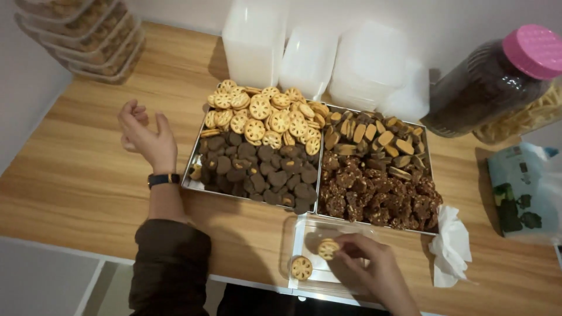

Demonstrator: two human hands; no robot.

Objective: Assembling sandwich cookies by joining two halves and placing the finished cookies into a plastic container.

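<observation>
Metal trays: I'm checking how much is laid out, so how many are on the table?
2, side by side. The left tray holds round yellow biscuits and dark cookies; the right tray holds brown sweets. None seems hidden.

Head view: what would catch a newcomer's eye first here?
Two metal trays heaped with cookies fill the middle of the wooden table: pale round cookies and dark cookies on the left, brown ones on the right. In front, the right hand holds a round cookie over a clear container, with another cookie already inside. The left hand rests by the left tray, and a pink-lidded jar leans at the far right.
</observation>
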